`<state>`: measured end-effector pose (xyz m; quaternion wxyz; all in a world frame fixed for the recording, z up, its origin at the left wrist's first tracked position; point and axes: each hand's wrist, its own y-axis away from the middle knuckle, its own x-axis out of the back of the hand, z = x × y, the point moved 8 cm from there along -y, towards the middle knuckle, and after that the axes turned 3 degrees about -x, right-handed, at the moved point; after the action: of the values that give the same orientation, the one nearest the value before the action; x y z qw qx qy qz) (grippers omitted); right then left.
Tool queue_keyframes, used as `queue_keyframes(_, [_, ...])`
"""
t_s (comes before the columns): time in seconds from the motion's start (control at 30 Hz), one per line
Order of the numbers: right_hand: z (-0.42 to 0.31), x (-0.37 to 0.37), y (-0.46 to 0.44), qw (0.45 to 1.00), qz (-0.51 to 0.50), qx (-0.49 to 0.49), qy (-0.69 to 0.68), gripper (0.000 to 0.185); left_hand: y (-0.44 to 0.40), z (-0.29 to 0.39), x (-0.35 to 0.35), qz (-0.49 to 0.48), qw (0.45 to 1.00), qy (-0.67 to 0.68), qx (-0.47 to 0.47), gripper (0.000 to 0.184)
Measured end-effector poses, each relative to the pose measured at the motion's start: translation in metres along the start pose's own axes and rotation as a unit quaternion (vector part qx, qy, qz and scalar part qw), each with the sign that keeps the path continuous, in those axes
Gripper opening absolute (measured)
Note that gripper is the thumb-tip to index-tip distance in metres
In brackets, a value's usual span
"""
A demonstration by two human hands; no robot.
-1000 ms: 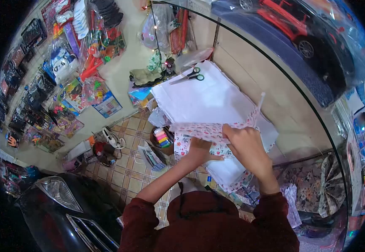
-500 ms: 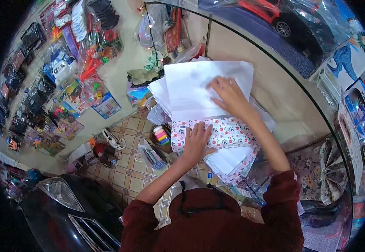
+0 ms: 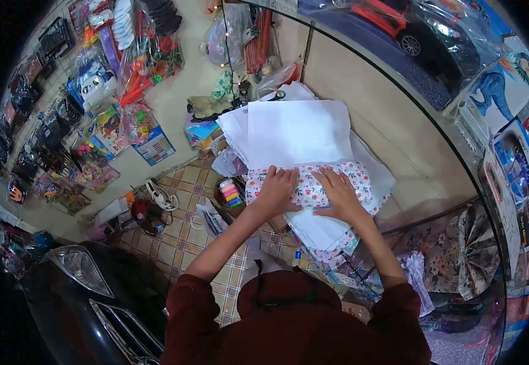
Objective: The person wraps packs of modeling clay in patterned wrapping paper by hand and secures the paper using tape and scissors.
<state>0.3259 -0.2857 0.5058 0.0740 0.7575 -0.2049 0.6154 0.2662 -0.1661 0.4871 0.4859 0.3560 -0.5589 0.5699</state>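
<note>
White paper (image 3: 301, 134), floral band (image 3: 305, 185) under left hand (image 3: 276, 191), right hand (image 3: 341, 196)

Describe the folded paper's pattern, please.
The folded paper shows red flowers on white, in the head view.

Left hand (image 3: 276, 190) and right hand (image 3: 341, 196): one pair, palms down, fingers forward (thumbs pointing inward); forearms (image 3: 228, 243) bare, converging.

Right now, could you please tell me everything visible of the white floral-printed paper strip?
The white floral-printed paper strip bears reddish flowers and dark leaves. Looking smooth, it lies nearly flat, crosswise, over white paper sheets; its upper edge meets a plain white panel. The left hand and right hand rest on it.
</note>
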Motion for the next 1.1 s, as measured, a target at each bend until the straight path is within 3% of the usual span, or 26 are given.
queue_keyframes(0.23, [0.002,-0.016,-0.016,0.997,-0.004,-0.012,0.07,0.093,-0.025,-0.01,0.011,-0.103,0.993,0.031,-0.048,0.09])
queue_keyframes(0.33, [0.005,-0.011,-0.029,0.997,-0.044,-0.001,0.056,0.086,-0.041,-0.034,0.013,-0.139,0.975,0.171,-0.023,0.058])
queue_keyframes(0.43, [0.003,0.004,-0.047,0.996,-0.088,0.005,-0.01,0.082,-0.059,-0.079,-0.013,-0.107,0.913,0.394,-0.018,0.036])
queue_keyframes(0.47, [0.004,0.009,-0.053,0.995,-0.097,0.008,-0.033,0.08,-0.064,-0.087,-0.024,-0.164,0.893,0.418,-0.032,0.031])
queue_keyframes(0.57, [0.008,0.012,-0.066,0.991,-0.106,0.035,-0.077,0.07,-0.079,-0.103,-0.057,-0.135,0.921,0.336,-0.142,0.036])
queue_keyframes(0.6, [0.012,0.007,-0.071,0.989,-0.12,0.04,-0.082,0.07,-0.085,-0.095,-0.062,-0.175,0.909,0.301,-0.229,0.042])
queue_keyframes(0.73, [0.03,-0.003,-0.09,0.975,-0.181,0.043,-0.121,0.071,-0.088,-0.102,-0.081,-0.267,0.927,0.183,-0.192,0.054])
queue_keyframes(0.83, [0.04,-0.008,-0.106,0.952,-0.242,0.042,-0.184,0.07,-0.093,-0.111,-0.104,-0.296,0.895,0.228,-0.245,0.056])
queue_keyframes(0.97, [0.048,-0.016,-0.124,0.929,-0.302,0.056,-0.205,0.07,-0.101,-0.128,-0.145,-0.331,0.876,0.268,-0.225,0.061])
queue_keyframes(1.1, [0.044,-0.018,-0.133,0.885,-0.408,0.006,-0.223,0.071,-0.097,-0.122,-0.121,-0.383,0.849,0.268,-0.245,0.072])
